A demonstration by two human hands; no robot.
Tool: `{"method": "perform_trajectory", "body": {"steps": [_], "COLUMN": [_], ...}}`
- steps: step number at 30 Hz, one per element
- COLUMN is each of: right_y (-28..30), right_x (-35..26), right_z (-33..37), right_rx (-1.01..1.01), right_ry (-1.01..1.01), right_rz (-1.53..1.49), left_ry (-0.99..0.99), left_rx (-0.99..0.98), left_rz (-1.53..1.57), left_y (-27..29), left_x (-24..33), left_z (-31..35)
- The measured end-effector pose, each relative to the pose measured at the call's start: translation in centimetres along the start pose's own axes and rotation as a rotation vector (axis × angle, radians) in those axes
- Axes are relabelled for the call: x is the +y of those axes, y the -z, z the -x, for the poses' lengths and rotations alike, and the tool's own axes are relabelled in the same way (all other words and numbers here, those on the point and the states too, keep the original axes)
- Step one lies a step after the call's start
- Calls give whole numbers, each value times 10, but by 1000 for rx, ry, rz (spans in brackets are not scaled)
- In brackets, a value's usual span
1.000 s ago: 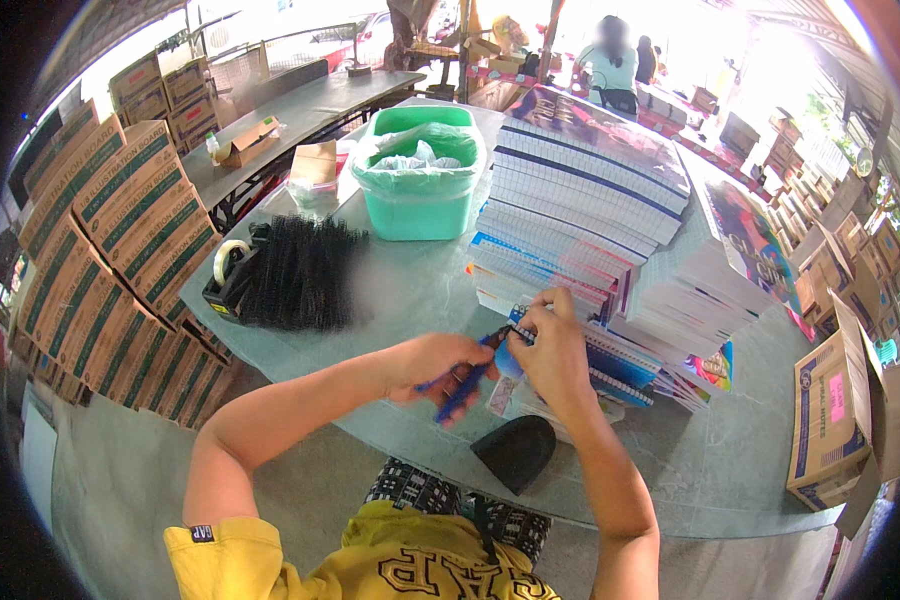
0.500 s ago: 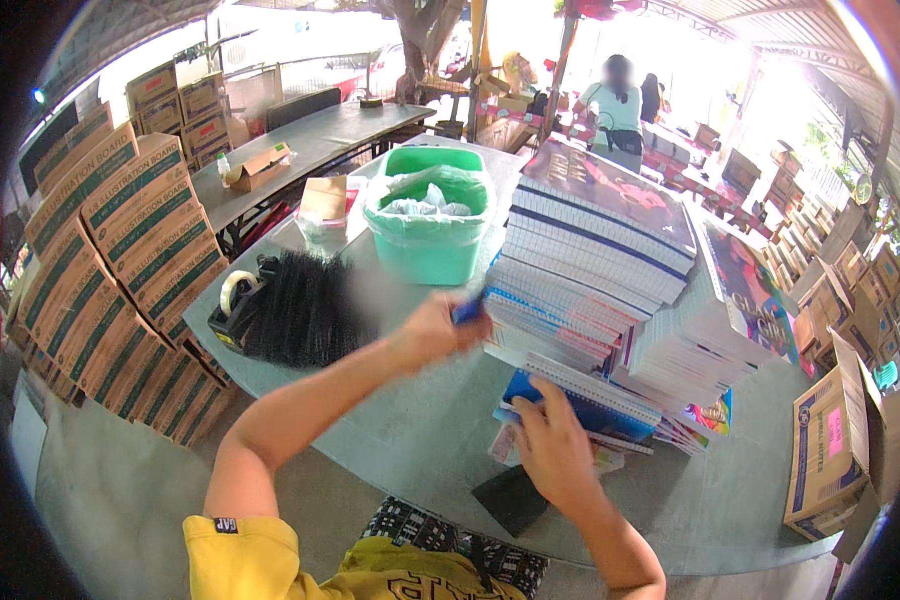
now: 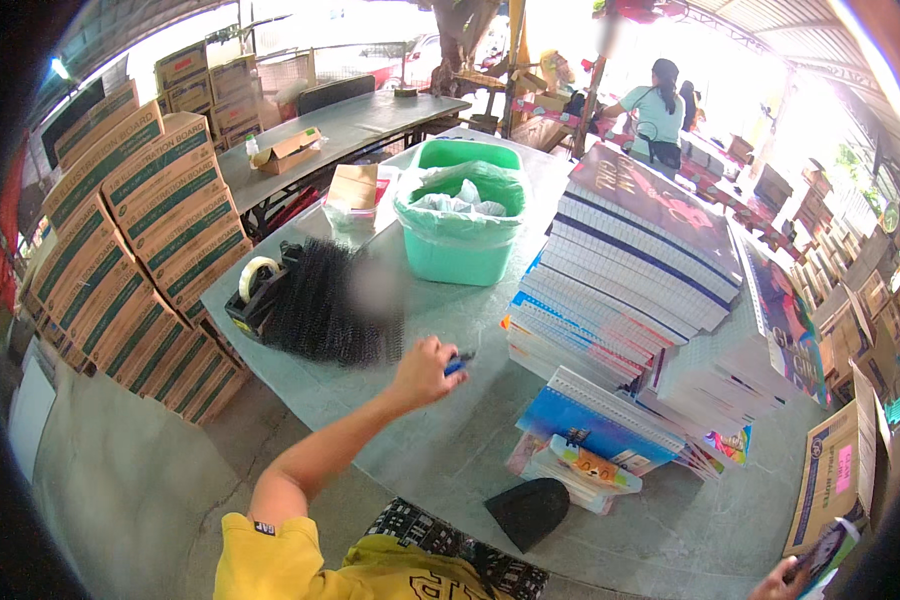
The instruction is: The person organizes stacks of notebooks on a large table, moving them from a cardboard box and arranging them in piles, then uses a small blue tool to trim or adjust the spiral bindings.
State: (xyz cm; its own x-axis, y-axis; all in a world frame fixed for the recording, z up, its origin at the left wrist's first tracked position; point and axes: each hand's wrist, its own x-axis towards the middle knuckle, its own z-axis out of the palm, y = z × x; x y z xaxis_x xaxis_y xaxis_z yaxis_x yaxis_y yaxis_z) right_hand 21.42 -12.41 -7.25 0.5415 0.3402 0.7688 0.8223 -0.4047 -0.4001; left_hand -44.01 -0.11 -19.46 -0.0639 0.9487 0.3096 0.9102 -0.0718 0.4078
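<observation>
Over the table, my left hand is closed around a small blue-handled tool with a short dark tip; its exact kind is hard to make out. My right hand, partly cut off at the lower right edge, grips a thin, dark-covered booklet-like item in front of an open carton. Between the hands lie a blue spiral notebook and a smaller notebook with a cartoon animal cover. A black rounded flat piece rests near the table's front edge.
Tall notebook stacks stand on the right of the table. A lined green bin, a heap of black spiral coils and a tape dispenser are further left. Stacked cartons flank the left; an open carton is right.
My right hand has left the blue notebook for the far lower right, where it holds the thin dark item. My left hand, still holding the tool, has drawn back from the stacks. The view has shifted.
</observation>
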Motion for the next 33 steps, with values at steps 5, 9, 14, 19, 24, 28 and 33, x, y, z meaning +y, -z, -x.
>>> {"method": "perform_trajectory", "body": {"steps": [5, 9, 14, 19, 24, 28, 33], "right_y": [-93, -148, -169, -59, -21, -34, -29], "right_x": [54, 57, 44, -130, -344, -354, -325], "right_z": [81, 147, 144, 118, 165, 176, 194], "right_rx": [-492, -509, -327, -5, -485, -874, -372], "right_ry": [-69, -263, -319, 267, 813, 751, 1066], "right_rz": [26, -458, -535, -593, -693, -643, -887], "left_ry": [16, 250, 220, 316, 228, 354, 244], "left_rx": [77, 149, 64, 209, 30, 252, 554], "left_rz": [-95, -237, -602, -426, -502, -210, 646], "left_y": [-20, 0, -14, 26, 64, 84, 129], "left_x": [-9, -48, -78, -54, -57, -60, -29], "left_z": [8, -23, -14, -38, -29, -23, 3]}}
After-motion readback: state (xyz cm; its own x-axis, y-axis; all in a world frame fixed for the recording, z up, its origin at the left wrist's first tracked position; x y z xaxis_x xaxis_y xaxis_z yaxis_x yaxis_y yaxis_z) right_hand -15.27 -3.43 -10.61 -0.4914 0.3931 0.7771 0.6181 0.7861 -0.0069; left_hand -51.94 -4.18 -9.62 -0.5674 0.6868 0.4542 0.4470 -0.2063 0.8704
